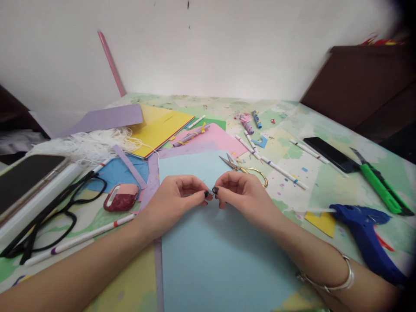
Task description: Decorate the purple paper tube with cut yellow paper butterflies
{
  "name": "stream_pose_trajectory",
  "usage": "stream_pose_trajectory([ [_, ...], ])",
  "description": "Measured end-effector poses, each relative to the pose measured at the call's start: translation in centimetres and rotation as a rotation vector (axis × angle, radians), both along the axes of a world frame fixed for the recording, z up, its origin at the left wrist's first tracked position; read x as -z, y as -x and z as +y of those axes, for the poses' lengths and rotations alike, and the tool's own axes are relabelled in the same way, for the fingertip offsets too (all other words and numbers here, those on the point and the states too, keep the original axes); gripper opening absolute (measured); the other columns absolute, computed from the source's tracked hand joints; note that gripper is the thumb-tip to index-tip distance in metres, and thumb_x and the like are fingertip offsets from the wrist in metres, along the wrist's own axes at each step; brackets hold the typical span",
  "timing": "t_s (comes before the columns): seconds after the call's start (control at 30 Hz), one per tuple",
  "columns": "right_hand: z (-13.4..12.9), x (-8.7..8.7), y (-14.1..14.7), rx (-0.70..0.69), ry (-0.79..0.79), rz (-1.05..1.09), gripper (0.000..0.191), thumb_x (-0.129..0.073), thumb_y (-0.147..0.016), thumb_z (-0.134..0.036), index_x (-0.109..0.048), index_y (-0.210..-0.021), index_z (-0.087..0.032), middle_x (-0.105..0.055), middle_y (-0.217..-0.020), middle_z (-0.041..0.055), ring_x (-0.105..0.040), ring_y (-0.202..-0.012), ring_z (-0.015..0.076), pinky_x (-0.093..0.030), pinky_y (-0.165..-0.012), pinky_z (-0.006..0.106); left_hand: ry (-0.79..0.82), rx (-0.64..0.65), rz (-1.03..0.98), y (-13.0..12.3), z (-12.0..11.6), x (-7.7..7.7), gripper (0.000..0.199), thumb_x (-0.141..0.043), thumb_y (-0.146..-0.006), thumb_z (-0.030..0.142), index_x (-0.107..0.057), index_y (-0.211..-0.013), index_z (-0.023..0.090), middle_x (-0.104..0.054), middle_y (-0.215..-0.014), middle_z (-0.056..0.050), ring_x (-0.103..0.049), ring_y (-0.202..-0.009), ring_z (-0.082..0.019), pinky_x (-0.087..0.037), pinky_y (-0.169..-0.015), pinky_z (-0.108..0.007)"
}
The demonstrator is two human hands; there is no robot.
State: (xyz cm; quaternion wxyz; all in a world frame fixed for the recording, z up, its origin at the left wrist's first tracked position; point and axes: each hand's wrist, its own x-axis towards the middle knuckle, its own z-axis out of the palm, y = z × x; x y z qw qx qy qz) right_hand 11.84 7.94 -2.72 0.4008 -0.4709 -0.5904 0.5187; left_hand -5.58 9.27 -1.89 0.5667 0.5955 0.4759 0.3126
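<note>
My left hand (182, 195) and my right hand (238, 193) meet fingertip to fingertip over a light blue sheet of paper (201, 260). Thumb and fingers are pinched together on both hands. Between the tips is a tiny bluish bit, too small to make out. Gold-handled scissors (242, 168) lie partly open just beyond my right hand, on the far right edge of the sheet. Under the sheet's left side shows purple paper (158, 268).
Left are glasses (69, 212), an earphone case (121, 197), a phone (29, 186) and white string (87, 143). Right are a glue gun (364, 234), a green cutter (380, 186), another phone (331, 154) and white sticks (282, 171). Yellow paper (162, 125) lies behind.
</note>
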Motion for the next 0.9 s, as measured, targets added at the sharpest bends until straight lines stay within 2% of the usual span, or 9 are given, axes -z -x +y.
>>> stream_pose_trajectory([
  [0.23,0.9,-0.3,-0.8,0.145,-0.063,-0.003,0.010,-0.058,-0.078,-0.027,-0.059,-0.077,-0.017,-0.059,-0.057,-0.0030,-0.057,-0.056,0.0108,-0.044,-0.059,0.024,0.055,-0.058,-0.038,0.0,0.1,-0.4,0.006,-0.066,-0.072,0.022,-0.065,-0.070,0.016,-0.072,-0.073,-0.002,-0.063,-0.071,-0.012,-0.045,-0.065,-0.019],
  [0.37,1.7,-0.2,-1.4,0.273,-0.117,-0.101,0.010,-0.054,-0.076,-0.026,-0.057,-0.078,-0.017,-0.058,-0.055,-0.0027,-0.057,-0.054,0.0119,-0.046,-0.059,0.026,0.080,-0.112,-0.144,0.2,0.3,-0.7,0.008,-0.067,-0.072,0.022,-0.065,-0.069,0.015,-0.072,-0.073,-0.002,-0.064,-0.071,-0.012,-0.046,-0.066,-0.020],
  [0.43,2.1,-0.4,-1.4,0.311,-0.167,-0.163,0.010,-0.051,-0.077,-0.024,-0.057,-0.080,-0.017,-0.059,-0.059,-0.0018,-0.058,-0.057,0.0124,-0.046,-0.062,0.027,0.077,-0.148,-0.204,0.5,0.5,-1.0,0.009,-0.069,-0.071,0.022,-0.064,-0.069,0.015,-0.072,-0.074,-0.002,-0.065,-0.072,-0.012,-0.048,-0.069,-0.021],
  [0.53,3.5,-1.0,-0.2,0.260,-0.247,-0.271,0.013,-0.051,-0.076,-0.020,-0.061,-0.083,-0.018,-0.066,-0.076,0.0009,-0.062,-0.070,0.0135,-0.048,-0.068,0.027,0.030,-0.215,-0.314,1.1,1.0,-1.6,0.011,-0.072,-0.069,0.023,-0.065,-0.071,0.014,-0.072,-0.074,-0.002,-0.066,-0.074,-0.013,-0.050,-0.075,-0.023],
  [0.6,5.2,-1.6,1.4,0.183,-0.293,-0.370,0.014,-0.054,-0.076,-0.017,-0.065,-0.085,-0.020,-0.068,-0.084,0.0007,-0.063,-0.079,0.0142,-0.048,-0.075,0.028,-0.024,-0.265,-0.410,1.6,1.4,-2.0,0.011,-0.073,-0.069,0.023,-0.066,-0.072,0.014,-0.072,-0.073,-0.002,-0.066,-0.075,-0.013,-0.050,-0.080,-0.025],
  [0.7,9.2,-2.0,4.2,0.114,-0.333,-0.524,0.017,-0.054,-0.081,-0.015,-0.066,-0.093,-0.021,-0.069,-0.093,0.0009,-0.062,-0.084,0.0135,-0.046,-0.084,0.030,-0.092,-0.342,-0.527,2.4,2.0,-2.5,0.011,-0.073,-0.068,0.022,-0.067,-0.072,0.014,-0.070,-0.070,-0.001,-0.065,-0.073,-0.013,-0.051,-0.084,-0.028],
  [0.8,13.8,-1.8,6.6,0.114,-0.314,-0.669,0.023,-0.056,-0.089,-0.027,-0.060,-0.108,-0.016,-0.064,-0.107,0.0062,-0.061,-0.094,0.0183,-0.049,-0.084,0.040,-0.116,-0.397,-0.584,3.0,2.5,-2.9,0.011,-0.073,-0.067,0.021,-0.067,-0.071,0.013,-0.070,-0.068,-0.001,-0.065,-0.070,-0.013,-0.051,-0.083,-0.029],
  [0.9,17.2,-1.1,7.6,0.161,-0.269,-0.771,0.031,-0.055,-0.090,-0.033,-0.056,-0.116,-0.016,-0.058,-0.117,0.0082,-0.060,-0.099,0.0206,-0.051,-0.084,0.042,-0.116,-0.416,-0.610,3.4,2.9,-3.1,0.012,-0.074,-0.066,0.020,-0.068,-0.073,0.012,-0.070,-0.071,-0.002,-0.064,-0.071,-0.012,-0.051,-0.082,-0.027],
])
